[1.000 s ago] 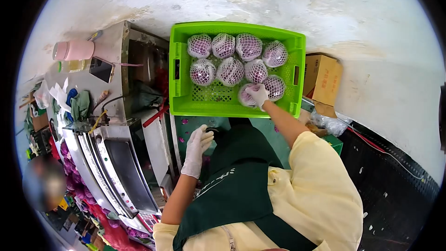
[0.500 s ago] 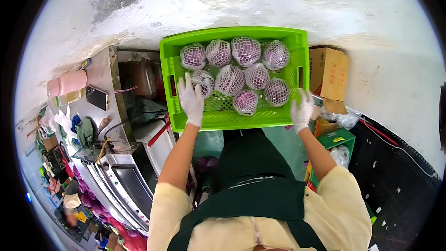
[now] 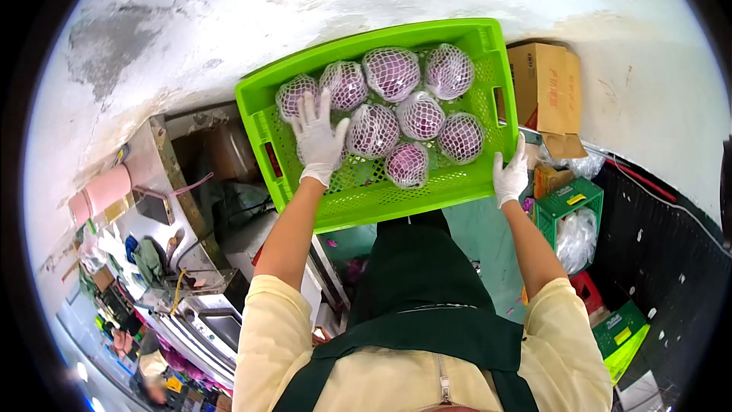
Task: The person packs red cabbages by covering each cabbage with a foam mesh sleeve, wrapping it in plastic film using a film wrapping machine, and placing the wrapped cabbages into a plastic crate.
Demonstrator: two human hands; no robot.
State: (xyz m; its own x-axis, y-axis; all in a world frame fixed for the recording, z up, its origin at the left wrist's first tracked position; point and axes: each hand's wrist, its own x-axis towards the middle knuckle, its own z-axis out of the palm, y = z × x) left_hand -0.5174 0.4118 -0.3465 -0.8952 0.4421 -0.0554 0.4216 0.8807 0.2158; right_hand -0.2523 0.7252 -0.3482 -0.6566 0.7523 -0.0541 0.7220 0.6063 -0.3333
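Observation:
A green plastic crate (image 3: 366, 217) holds several round purple items in white net sleeves, such as the netted purple item (image 3: 391, 74) in the back row. My left hand (image 3: 317, 137), in a white glove, lies over the crate's left part with fingers spread, on or just above a netted item that it partly covers. At the crate's right front corner is my right hand (image 3: 511, 177), also gloved, thumb apart from the fingers, beside the outer wall. Whether it touches the wall is hard to tell.
An open cardboard box (image 3: 559, 91) stands right of the crate, against the wall. Below it sits a green crate (image 3: 568, 200) with clear plastic bags. On the left are a metal counter with a phone (image 3: 153, 206) and a pink bottle (image 3: 108, 189), and machinery (image 3: 221, 324).
My right hand has let go of a netted item and moved to the crate's right side. My left hand has come up over the crate. The crate now appears tilted, its left side lower.

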